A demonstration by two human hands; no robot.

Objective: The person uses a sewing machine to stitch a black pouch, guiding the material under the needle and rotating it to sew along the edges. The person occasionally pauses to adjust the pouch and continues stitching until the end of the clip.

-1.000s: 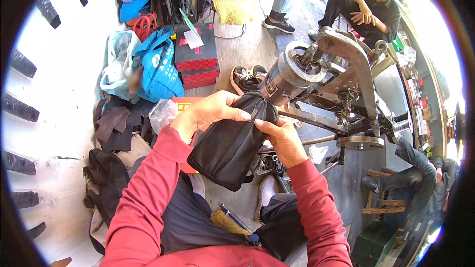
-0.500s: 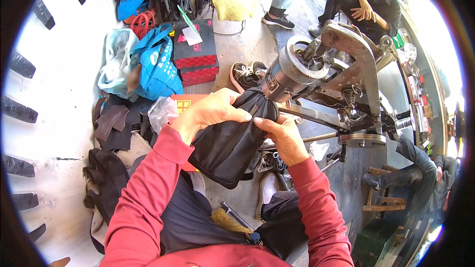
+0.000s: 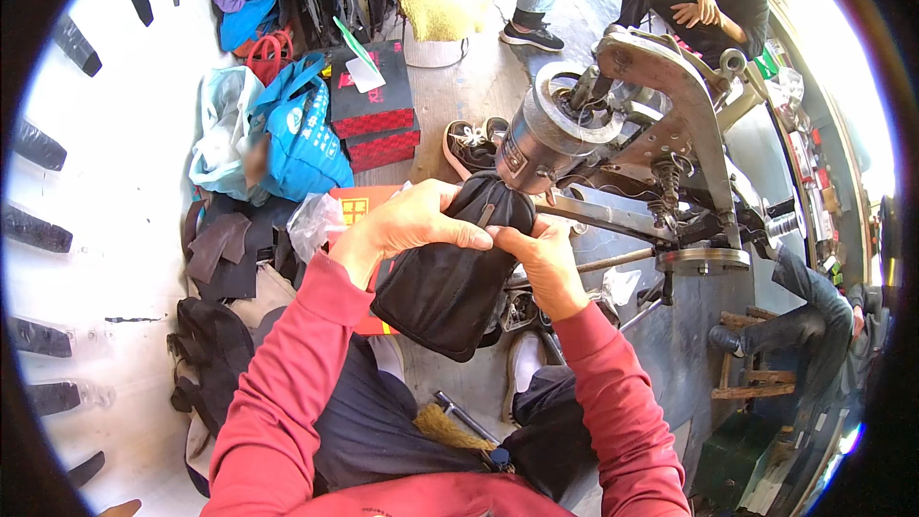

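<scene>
1. Between the two hands, in front of the lap, a black zippered bag [image 3: 445, 297] is held up at a slant, its narrow end uppermost and its wide end hanging lower left.
2. By the left hand [image 3: 412, 225], the bag's upper left side is gripped, with the thumb pressed flat across the fabric.
3. By the right hand [image 3: 544, 263], the opposite edge is pinched; the two thumb tips are brought close together near the zipper pull [image 3: 488, 213].
4. Just beyond the bag's upper end, a metal sewing machine [image 3: 661, 67] is seen, its thick cylinder [image 3: 525, 148] tilted; whether the bag is touched by it cannot be told.
5. Behind the left wrist, a red-orange packet [image 3: 356, 201] is partly covered, with a clear plastic bag [image 3: 314, 222] lying beside it.
6. Farther off, a pair of dark sneakers [image 3: 469, 146] is placed on the floor [image 3: 464, 86], near two stacked shoe boxes [image 3: 383, 86] and a blue tote bag [image 3: 308, 144].
7. At the far right, a wooden stool [image 3: 756, 392] is partly hidden by a seated person's leg [image 3: 799, 325].
</scene>
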